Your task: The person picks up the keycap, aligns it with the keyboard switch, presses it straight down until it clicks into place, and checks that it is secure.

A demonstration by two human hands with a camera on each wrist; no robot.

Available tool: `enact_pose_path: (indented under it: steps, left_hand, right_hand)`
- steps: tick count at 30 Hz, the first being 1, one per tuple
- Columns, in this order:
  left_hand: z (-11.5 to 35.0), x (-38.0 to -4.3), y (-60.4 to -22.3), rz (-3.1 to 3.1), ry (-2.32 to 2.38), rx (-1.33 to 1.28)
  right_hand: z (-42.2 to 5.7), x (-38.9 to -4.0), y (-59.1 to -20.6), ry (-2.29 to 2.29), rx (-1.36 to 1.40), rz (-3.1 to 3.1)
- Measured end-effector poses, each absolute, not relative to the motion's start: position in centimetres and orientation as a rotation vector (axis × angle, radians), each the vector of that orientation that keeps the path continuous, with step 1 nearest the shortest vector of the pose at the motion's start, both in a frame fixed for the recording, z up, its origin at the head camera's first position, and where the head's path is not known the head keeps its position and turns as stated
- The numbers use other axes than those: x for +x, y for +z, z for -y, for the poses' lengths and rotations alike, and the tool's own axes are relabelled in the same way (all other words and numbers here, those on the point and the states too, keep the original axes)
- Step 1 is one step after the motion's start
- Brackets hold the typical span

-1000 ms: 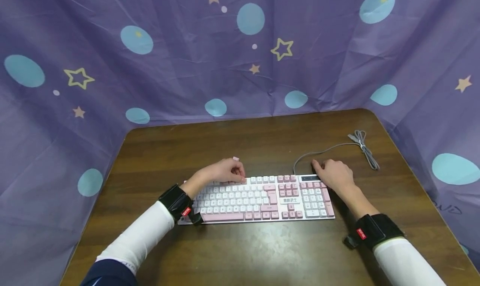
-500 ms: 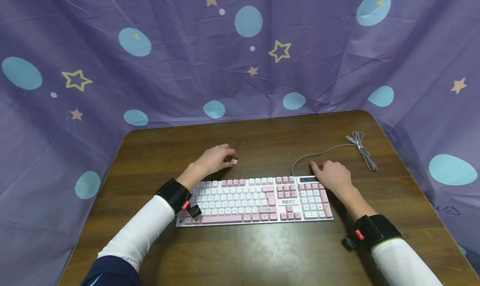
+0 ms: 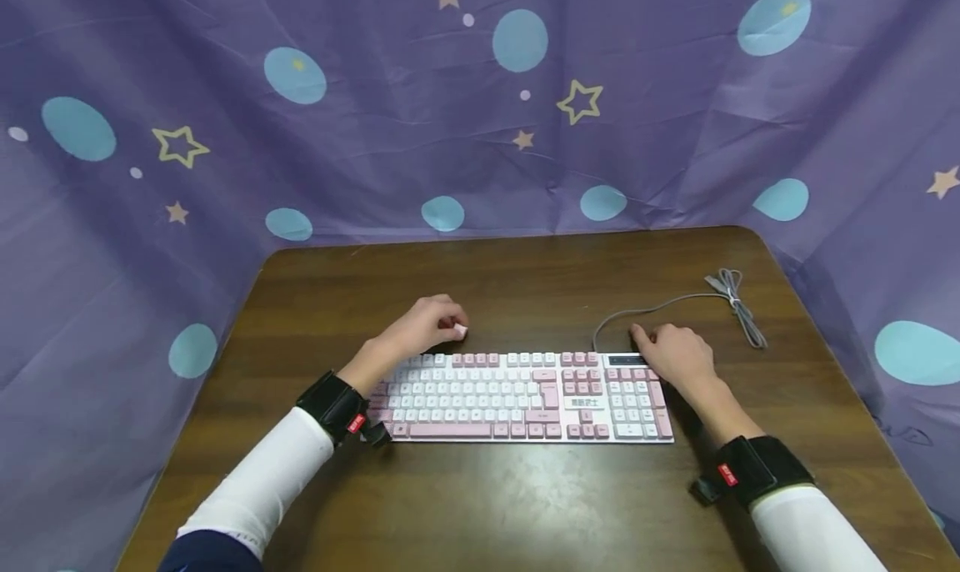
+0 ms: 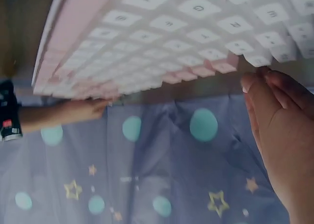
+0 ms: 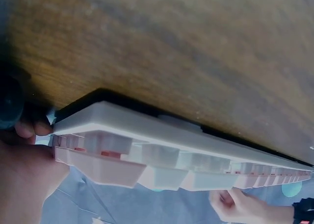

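Observation:
A pink-and-white keyboard (image 3: 480, 398) lies flat on the brown table. My left hand (image 3: 427, 326) is just behind its back edge, thumb and forefinger pinching a small whitish cube (image 3: 461, 330) that looks like a keycap. The left wrist view puts the same hand (image 4: 282, 111) close beside the function-key row, its fingertips (image 4: 250, 82) drawn together. At the back right corner, my right hand (image 3: 678, 355) holds the keyboard. From the right wrist view, its fingers (image 5: 34, 126) curl at that corner, low by the table.
A grey cable (image 3: 652, 309) runs from the keyboard's back edge to a tied bundle (image 3: 738, 305) at the back right of the wooden table (image 3: 525, 497). Behind stands a purple curtain (image 3: 390, 138) with stars and blue ovals. Each wrist wears a black strap.
My left hand has lifted off the function-key row and moved back and to the left, the small whitish cube now showing at its fingertips. The right hand has stayed at the corner.

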State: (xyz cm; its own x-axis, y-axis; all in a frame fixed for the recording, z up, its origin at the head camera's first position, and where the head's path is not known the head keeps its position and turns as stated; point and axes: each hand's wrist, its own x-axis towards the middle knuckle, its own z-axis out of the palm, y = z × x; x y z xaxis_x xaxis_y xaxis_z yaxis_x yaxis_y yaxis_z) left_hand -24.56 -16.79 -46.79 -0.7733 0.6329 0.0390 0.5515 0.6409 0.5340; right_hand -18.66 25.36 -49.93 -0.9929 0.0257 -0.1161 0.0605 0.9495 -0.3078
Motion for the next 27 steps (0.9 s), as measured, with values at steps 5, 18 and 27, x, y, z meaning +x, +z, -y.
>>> enact_pose_path:
  steps: [5, 18, 27]
  left_hand:
    - [19.4, -21.8, -45.4, -2.736, 1.006, 0.854]
    - [26.9, -13.7, -44.7, -2.760, 1.230, 0.632]
    - [30.3, -9.7, -47.9, -2.690, 1.355, 0.429]
  right_hand:
    - [-25.3, -18.4, -50.2, -0.468, 0.068, -2.994]
    - [-25.6, -18.0, -49.8, -0.472, 0.032, -2.989]
    - [-24.8, -18.3, -49.8, -0.468, 0.016, -2.979]
